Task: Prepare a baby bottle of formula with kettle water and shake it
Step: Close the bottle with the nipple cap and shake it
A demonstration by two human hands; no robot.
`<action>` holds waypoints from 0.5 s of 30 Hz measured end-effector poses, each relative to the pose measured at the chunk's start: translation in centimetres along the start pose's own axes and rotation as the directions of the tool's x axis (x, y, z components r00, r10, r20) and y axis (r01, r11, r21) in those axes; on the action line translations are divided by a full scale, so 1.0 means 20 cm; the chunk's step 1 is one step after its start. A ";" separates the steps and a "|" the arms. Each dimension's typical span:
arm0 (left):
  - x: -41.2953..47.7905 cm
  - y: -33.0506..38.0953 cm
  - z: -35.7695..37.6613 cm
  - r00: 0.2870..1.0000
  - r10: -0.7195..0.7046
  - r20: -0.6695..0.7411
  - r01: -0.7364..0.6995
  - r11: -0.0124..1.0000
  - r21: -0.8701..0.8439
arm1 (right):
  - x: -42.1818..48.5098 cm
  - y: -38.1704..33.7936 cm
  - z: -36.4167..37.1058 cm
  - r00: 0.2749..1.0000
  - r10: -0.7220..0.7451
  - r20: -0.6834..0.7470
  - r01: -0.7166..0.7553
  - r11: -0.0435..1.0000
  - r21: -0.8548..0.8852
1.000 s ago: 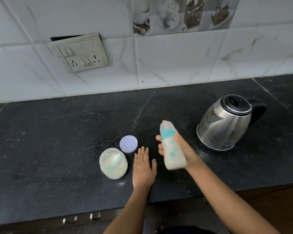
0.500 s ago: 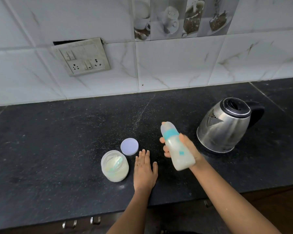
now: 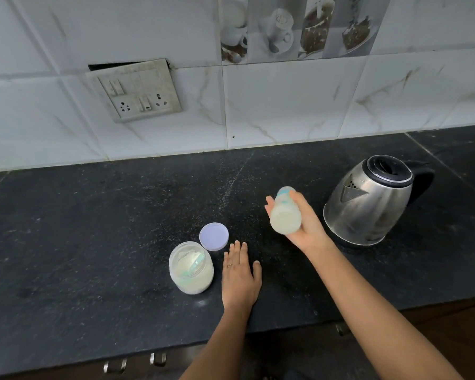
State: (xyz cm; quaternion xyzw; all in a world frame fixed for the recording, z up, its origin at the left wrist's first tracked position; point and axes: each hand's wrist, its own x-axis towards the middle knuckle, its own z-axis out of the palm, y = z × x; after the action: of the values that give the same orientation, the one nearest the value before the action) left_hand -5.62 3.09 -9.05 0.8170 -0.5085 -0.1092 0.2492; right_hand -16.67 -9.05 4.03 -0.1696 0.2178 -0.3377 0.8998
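My right hand (image 3: 306, 223) grips a baby bottle (image 3: 285, 215) full of milky formula, held above the counter. The bottle is tipped away from me, its base toward the camera and its teal collar at the far end. A steel kettle (image 3: 368, 204) with a black lid and handle stands just right of that hand. My left hand (image 3: 240, 275) lies flat on the black counter (image 3: 80, 242), fingers straight. Beside it on the left stands an open formula jar (image 3: 191, 267) with a teal scoop inside. The jar's pale round lid (image 3: 214, 237) lies behind it.
A white tiled wall with a switch and socket plate (image 3: 137, 91) rises behind the counter. The counter's front edge runs just below my forearms, with drawer handles (image 3: 135, 363) underneath. Fine powder specks are scattered over the middle of the counter.
My right hand has swung the bottle from nearly upright to tipped away, base toward me, and carried it a little further back. My left hand stayed flat on the counter.
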 end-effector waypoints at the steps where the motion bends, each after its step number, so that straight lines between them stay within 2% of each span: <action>1: 0.00 0.00 0.00 1.000 0.000 -0.001 0.000 1.000 -0.005 | 0.00 0.00 0.00 1.000 0.005 0.009 -0.005 1.000 0.010; 3: 0.00 0.00 0.00 1.000 0.001 0.000 -0.001 1.000 -0.014 | -0.04 -0.01 0.00 0.993 0.072 0.092 -0.056 0.984 -0.167; 4: 0.00 0.00 0.00 1.000 0.003 0.001 -0.003 1.000 -0.015 | -0.08 0.00 0.01 0.986 0.067 0.153 -0.022 0.961 -0.276; 5: 0.00 0.00 0.00 1.000 0.005 0.003 -0.005 1.000 -0.015 | -0.08 0.01 0.01 0.975 0.075 0.209 -0.008 0.953 -0.303; 6: 0.01 0.00 0.00 1.000 0.006 0.002 -0.006 1.000 -0.015 | -0.07 0.02 0.03 0.976 0.069 0.207 -0.018 0.971 -0.240; 8: 0.01 -0.01 0.00 1.000 0.002 -0.003 -0.002 1.000 -0.013 | -0.05 0.05 0.04 0.999 -0.045 0.013 0.046 0.996 -0.077; 9: 0.00 0.00 0.00 1.000 -0.001 -0.002 0.001 1.000 -0.014 | -0.05 0.07 0.04 0.997 -0.064 -0.037 0.064 0.998 -0.020; 10: 0.00 0.00 0.00 1.000 0.000 0.000 0.000 1.000 -0.014 | -0.05 0.09 0.03 0.999 -0.041 -0.032 0.041 0.999 -0.006; 13: 0.00 0.00 0.00 1.000 0.005 0.005 -0.005 1.000 -0.012 | -0.12 0.12 0.05 0.998 0.059 -0.002 -0.059 0.988 -0.140; 15: 0.00 0.00 -0.01 1.000 0.004 0.007 -0.004 1.000 -0.012 | -0.11 0.12 0.07 0.998 0.066 0.021 -0.065 0.996 -0.061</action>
State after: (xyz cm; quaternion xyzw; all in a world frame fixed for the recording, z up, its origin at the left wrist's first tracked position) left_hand -5.54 3.05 -8.91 0.8141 -0.5103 -0.1148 0.2523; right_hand -16.22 -5.58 4.80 -0.1933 0.2229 -0.2995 0.9073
